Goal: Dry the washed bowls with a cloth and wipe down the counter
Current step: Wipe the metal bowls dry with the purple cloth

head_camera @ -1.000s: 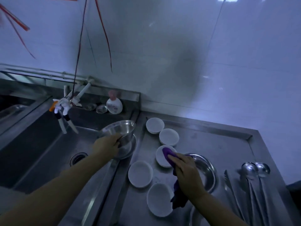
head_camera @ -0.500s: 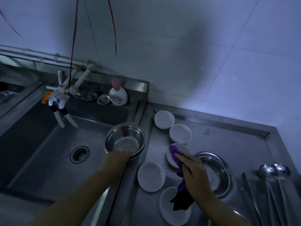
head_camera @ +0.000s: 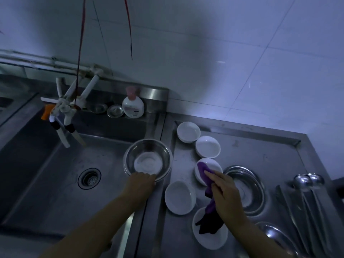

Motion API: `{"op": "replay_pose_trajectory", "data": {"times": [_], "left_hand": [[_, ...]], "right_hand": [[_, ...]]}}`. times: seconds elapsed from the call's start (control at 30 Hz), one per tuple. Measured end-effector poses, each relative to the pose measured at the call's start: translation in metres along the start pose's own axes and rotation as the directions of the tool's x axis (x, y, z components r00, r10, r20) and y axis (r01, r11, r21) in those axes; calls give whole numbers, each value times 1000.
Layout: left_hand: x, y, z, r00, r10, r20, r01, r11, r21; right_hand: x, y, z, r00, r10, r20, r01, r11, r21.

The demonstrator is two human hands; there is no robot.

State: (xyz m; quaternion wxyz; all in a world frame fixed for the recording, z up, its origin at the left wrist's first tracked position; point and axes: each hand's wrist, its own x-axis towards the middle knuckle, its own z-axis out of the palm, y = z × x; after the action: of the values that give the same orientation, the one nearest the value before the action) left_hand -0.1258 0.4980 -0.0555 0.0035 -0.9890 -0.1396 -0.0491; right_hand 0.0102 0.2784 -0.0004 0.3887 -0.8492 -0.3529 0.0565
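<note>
Steel counter (head_camera: 260, 157), tiled wall (head_camera: 223, 62); left hand (head_camera: 138, 183) seemingly grips bowl (head_camera: 148, 159), right hand (head_camera: 226, 194) cloth (head_camera: 209, 211).

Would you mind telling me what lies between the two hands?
In the head view, one white bowl sits on the counter between the left hand and right hand.

Dim bluish light is falling across a white tiled wall (head_camera: 214, 62), brightening toward the right. A stainless steel sink basin (head_camera: 46, 183) is lying beneath white taps (head_camera: 65, 108) fed by wall pipes (head_camera: 28, 61). Red cords (head_camera: 128, 25) are hanging from above. A soap bottle (head_camera: 133, 107) is standing on the rear ledge.
</note>
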Motion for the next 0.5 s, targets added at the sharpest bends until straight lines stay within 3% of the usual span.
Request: {"op": "replay_pose_trajectory", "data": {"times": [0.17,0.3,0.43,0.5], "left_hand": [[0,18,-9,994,-44,-102,22,978,-206],[2,63,-18,983,113,-144,-148,953,-264],[7,125,-26,973,189,-130,-224,903,-365],[7,160,-26,984,174,-31,-169,876,-451]], "right_hand": [[-8,6,-13,994,88,-66,-84,995,62],[-15,10,-39,974,155,-167,-126,977,173],[-28,25,-81,943,203,-265,-148,966,212],[-39,40,-107,924,227,-308,-170,965,202]]}}
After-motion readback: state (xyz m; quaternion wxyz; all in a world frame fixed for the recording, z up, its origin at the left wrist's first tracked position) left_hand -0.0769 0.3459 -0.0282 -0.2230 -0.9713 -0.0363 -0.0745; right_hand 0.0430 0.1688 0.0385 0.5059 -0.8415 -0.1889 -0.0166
